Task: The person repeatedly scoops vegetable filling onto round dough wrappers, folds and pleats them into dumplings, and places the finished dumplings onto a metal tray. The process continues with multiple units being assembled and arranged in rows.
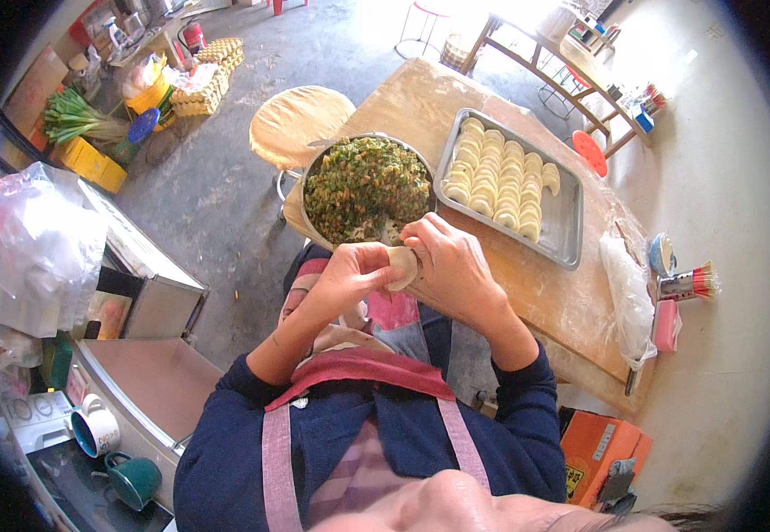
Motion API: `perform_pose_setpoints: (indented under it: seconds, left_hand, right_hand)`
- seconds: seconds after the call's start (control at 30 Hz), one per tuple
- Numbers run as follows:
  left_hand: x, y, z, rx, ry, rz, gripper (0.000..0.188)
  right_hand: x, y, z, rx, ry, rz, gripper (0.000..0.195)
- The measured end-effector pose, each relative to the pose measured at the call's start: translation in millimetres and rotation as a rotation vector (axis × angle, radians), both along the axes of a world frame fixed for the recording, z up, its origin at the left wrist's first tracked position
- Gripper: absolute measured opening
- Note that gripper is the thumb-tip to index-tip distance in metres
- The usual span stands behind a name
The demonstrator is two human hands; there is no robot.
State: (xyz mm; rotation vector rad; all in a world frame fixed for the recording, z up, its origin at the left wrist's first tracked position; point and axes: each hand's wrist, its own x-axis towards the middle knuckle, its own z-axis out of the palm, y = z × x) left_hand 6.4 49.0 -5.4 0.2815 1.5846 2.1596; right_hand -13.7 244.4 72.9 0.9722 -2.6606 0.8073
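A pale round dough wrapper (401, 268) is pinched between the thumb and fingers of my left hand (355, 274). From the other side, the curled fingers of my right hand (450, 256) close on its edge; their tips partly hide one another. Both hands are just in front of a large round metal bowl (304, 211) of chopped green and brown filling (366, 186). Some bare metal shows at the bowl's near side. Right of the bowl, a rectangular metal tray (563, 233) holds rows of crescent-shaped dumplings (498, 176).
The floury wooden table (524, 292) bears a white plastic bag (624, 299) at its right. A cloth-covered round stool (301, 123) stands beyond the bowl. A glass-topped cabinet (152, 386) with mugs (133, 480) nearby is at left. An orange box (601, 452) sits low right.
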Motion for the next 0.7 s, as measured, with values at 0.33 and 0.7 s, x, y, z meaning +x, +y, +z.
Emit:
perform_pose_setpoints:
  seconds: [0.33, 0.7]
  left_hand:
    - [-1, 1, -1, 0.036, -0.022, 0.023, 0.026]
    - [4, 3, 3, -0.010, 0.053, 0.090, 0.024]
  right_hand:
    - [3, 0, 0, 0.141, -0.061, -0.031, 0.016]
    - [-3, 10, -13, 0.109, -0.127, 0.123, 0.019]
